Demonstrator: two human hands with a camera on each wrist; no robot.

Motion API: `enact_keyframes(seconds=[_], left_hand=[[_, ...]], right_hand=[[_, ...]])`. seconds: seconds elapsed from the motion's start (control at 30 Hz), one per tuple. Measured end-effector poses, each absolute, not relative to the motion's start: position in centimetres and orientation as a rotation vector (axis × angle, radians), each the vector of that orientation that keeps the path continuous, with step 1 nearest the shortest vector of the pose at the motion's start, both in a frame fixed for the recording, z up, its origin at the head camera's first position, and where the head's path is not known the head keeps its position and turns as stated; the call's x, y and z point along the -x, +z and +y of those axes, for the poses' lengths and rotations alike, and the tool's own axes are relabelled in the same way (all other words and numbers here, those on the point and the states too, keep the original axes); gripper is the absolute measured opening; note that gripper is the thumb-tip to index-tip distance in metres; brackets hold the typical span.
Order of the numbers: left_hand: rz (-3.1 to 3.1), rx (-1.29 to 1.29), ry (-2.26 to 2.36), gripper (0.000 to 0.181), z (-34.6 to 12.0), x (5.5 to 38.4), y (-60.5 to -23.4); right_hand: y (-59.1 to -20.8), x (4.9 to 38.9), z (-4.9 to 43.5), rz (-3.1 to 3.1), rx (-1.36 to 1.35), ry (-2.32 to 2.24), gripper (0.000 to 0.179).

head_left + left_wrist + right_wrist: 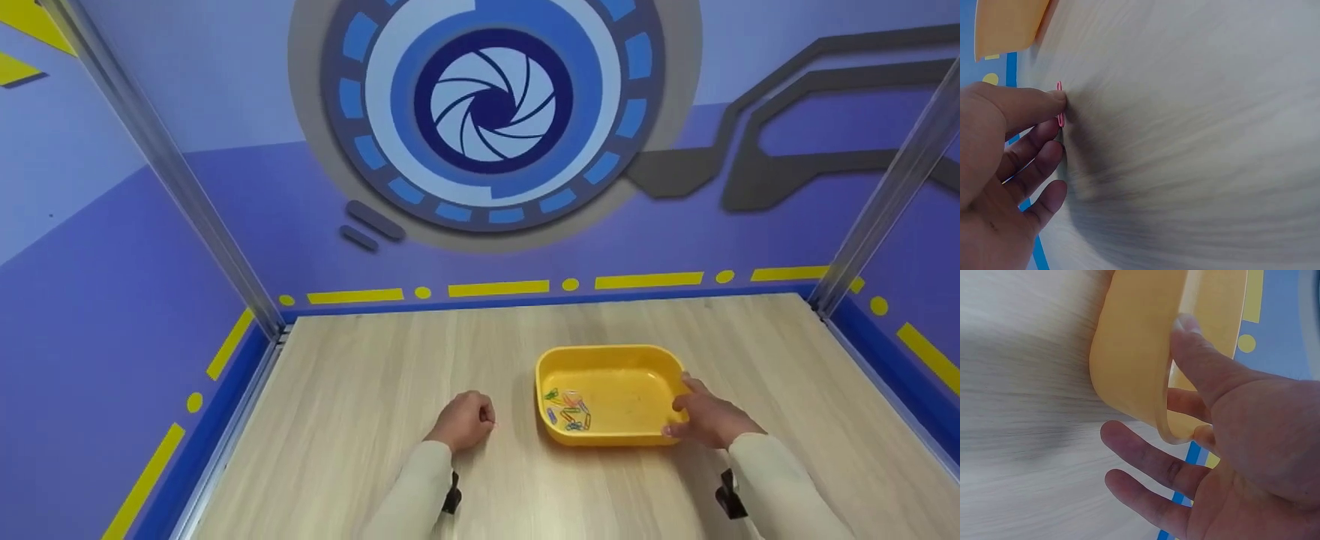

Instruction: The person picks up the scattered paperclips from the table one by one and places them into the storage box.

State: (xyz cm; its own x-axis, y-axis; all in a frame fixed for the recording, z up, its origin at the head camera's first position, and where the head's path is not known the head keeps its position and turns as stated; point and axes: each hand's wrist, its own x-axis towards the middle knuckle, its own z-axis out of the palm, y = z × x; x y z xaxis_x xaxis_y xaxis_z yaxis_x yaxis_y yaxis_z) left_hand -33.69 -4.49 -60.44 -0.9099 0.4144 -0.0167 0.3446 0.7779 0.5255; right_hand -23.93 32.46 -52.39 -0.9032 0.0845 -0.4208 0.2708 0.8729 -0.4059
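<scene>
My left hand (pixel 461 421) is low over the wooden table, left of a yellow plastic tray (pixel 615 439). In the left wrist view, its thumb and index finger pinch a pink paper clip (pixel 1062 120), with the other fingers loosely bent. The clip is close to the tabletop; whether it touches cannot be told. At the tray's right end my right hand (pixel 714 420) grips the rim, the thumb on the rim (pixel 1163 391) and two fingers stretched out below in the right wrist view. Several coloured paper clips (pixel 570 411) lie in the tray's left part.
The light wooden tabletop (pixel 360 390) runs back to a blue and purple printed wall (pixel 255 202). Metal posts (pixel 172 180) stand at the back corners. Side panels (pixel 97 315) border the table left and right.
</scene>
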Motion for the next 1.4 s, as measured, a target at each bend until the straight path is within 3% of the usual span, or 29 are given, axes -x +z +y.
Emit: enact_keyframes(seconds=[0.37,0.77,1.4], left_hand=[[2.783,-0.534,0.834,0.012,-4.4,34.0,-60.2],[2.822,-0.654,0.874,0.006,-4.8,33.3,-59.7],[2.812,-0.783,1.022,0.005,-0.6,32.7,-55.3]], right_hand=[[-52.1,24.1,32.1,2.614,-0.351,-0.726,0.072],[-51.8,24.4,32.4,2.662,-0.201,-0.612,0.068],[-52.2,23.8,32.3,2.638,-0.270,-0.697,0.068]])
